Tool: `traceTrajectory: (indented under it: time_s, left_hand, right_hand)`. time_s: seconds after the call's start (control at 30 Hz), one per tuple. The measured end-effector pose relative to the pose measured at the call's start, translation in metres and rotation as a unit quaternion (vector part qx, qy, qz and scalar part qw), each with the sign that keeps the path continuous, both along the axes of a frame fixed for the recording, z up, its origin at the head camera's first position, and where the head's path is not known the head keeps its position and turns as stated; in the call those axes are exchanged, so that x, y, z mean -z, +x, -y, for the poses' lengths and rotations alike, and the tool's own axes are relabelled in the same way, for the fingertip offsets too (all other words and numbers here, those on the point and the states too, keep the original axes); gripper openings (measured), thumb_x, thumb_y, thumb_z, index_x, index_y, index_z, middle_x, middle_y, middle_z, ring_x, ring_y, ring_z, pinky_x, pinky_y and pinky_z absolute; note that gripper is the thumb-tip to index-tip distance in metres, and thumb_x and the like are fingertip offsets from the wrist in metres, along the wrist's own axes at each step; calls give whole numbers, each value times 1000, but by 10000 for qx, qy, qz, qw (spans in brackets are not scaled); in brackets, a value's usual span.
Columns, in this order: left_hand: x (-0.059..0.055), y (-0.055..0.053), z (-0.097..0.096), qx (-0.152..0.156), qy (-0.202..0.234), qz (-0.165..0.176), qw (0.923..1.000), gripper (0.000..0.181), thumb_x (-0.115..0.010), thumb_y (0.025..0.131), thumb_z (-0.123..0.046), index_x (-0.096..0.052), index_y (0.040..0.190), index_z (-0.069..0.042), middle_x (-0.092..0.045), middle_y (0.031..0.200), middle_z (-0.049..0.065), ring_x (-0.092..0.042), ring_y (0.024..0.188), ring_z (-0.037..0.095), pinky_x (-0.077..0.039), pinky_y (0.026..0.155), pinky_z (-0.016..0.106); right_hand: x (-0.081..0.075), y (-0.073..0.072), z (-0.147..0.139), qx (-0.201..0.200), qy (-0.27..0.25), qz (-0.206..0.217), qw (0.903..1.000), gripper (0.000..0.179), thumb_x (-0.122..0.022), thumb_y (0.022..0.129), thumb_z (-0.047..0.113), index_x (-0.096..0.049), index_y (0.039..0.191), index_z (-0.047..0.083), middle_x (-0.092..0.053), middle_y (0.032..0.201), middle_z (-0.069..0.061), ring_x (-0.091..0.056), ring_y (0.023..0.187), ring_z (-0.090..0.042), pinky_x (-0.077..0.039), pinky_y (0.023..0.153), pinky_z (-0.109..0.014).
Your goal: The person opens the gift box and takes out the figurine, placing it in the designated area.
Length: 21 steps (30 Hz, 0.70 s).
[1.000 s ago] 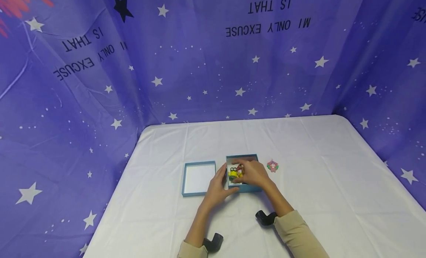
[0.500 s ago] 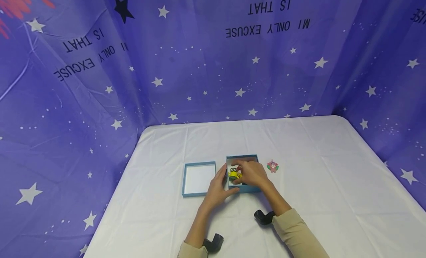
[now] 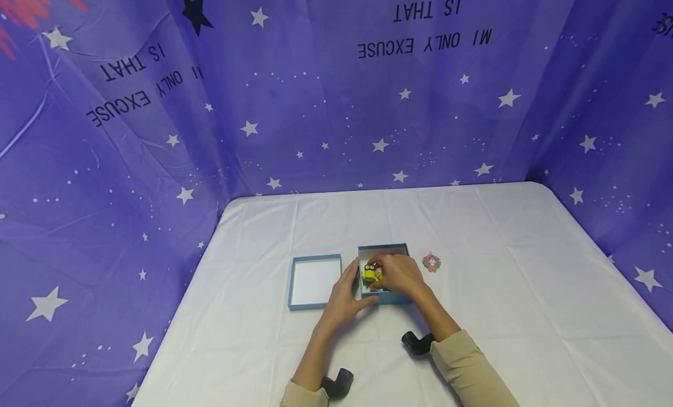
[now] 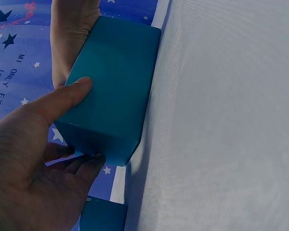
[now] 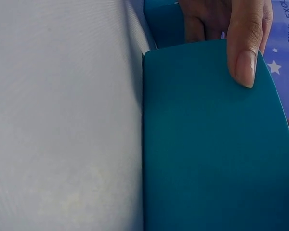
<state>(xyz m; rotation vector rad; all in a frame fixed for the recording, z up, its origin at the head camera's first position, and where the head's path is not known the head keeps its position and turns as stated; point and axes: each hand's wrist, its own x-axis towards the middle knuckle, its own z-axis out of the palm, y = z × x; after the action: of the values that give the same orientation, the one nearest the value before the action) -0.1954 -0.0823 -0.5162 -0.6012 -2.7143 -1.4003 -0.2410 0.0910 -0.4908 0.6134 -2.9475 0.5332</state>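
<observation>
An uncovered blue box (image 3: 394,298) stands on the white table. My left hand (image 3: 340,305) grips its near left corner; in the left wrist view the thumb lies on the front wall (image 4: 111,82) and the fingers are on the left side. My right hand (image 3: 402,274) reaches into the box from the right, thumb and fingers curled around a small yellow minion figure (image 3: 369,274) with big round eyes. Beside that figure, bits of red and yellow from other small toys show, partly hidden by the right hand. The right wrist view shows mostly the box's outer wall (image 5: 207,134).
Left of the box lies its blue lid (image 3: 290,283), white inside facing up. A small pink toy figure (image 3: 432,263) with green parts lies to the right of the box. A starry purple curtain (image 3: 336,103) hangs behind the table and along both sides.
My right hand's fingers shift slightly inside the box, and the forearm has edged a little left. The left hand, lid and pink toy stay in place.
</observation>
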Motion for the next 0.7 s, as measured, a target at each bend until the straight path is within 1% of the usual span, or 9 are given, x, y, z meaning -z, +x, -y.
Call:
traceTrajectory:
  time_s: [0.23, 0.43, 0.6, 0.7]
  left_hand:
    - [-1, 1, 0, -16, 14, 1, 10000, 93, -75, 77, -34, -20, 146, -2, -25, 149, 14, -26, 135, 27, -29, 107, 36]
    - [-2, 0, 1, 5, 52, 62, 10000, 93, -75, 77, -34, -20, 146, -3, -25, 149, 13, -27, 134, 27, -29, 107, 38]
    - [-2, 0, 1, 33, 18, 51, 10000, 93, -74, 78, -36, -20, 146, -3, -25, 149, 12, -29, 133, 26, -30, 107, 37]
    - [-2, 0, 1, 31, 6, 46, 10000, 93, -73, 78, -36, -20, 146, -3, -25, 149, 12, -30, 133, 26, -30, 106, 37]
  right_hand:
    - [-2, 1, -1, -167, -42, -64, 9998, 53, -84, 59, 43, -69, 104, 20, -66, 74, 7, -56, 59, -8, -45, 50, -25]
    - [-2, 1, -3, -327, -355, -95, 9988, 51, -84, 61, 40, -68, 105, 18, -65, 74, 7, -53, 57, -6, -44, 49, -25]
    - [-1, 0, -5, -407, -448, -46, 9982, 51, -83, 63, 38, -67, 107, 18, -65, 75, 8, -48, 54, -3, -41, 47, -22]
    - [-1, -1, -6, -529, -561, 2, 9970, 50, -83, 64, 36, -67, 107, 18, -66, 79, 7, -47, 54, -2, -41, 47, -22]
